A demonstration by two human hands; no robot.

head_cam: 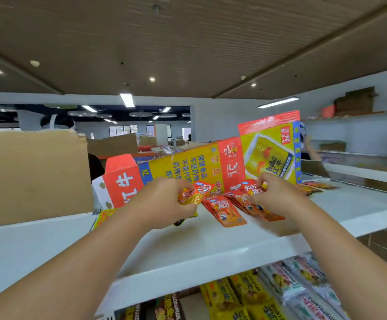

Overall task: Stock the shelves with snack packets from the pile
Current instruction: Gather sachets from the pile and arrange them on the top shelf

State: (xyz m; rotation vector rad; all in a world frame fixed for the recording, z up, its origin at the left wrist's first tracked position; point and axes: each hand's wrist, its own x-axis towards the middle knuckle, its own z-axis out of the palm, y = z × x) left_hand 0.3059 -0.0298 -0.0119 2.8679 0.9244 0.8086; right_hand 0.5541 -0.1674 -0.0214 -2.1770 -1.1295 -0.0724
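Nearest you, the lower packets [241, 294] lie just under the lip of the white shelf [211, 245]. Anything that slides off that front edge would land among them and mix the stock. Both your arms reach in over the lip, so a dragged wrist is the likeliest cause.

Your left hand [164, 199] is clamped on one red packet [193, 192], fingers curled over it, held just above the shelf. Your right hand [278, 195] pinches the top of the row [227, 209], which is red packets fanned flat and overlapping. The hands are apart, with the row lying between them.

The row looks loose and glossy. I judge that pushing the held packet in from the left could shove the overlapped ones sideways or toward the front edge unless your right hand braces them. A hard squeeze may also crease a sealed packet.

Just behind the row the carton [188, 167] sits tilted, and a yellow panel [268, 148] stands upright at its right. I cannot tell whether that is its flap or another carton. Both look unsteady, and a knock from your knuckles could tip them onto the row.

A few strays [312, 187] lie on the shelf right of the panel, where a wide right-hand sweep could scatter them.

The brown box [33, 176] closes off the left, leaving little room there. I cannot tell where the pile is.
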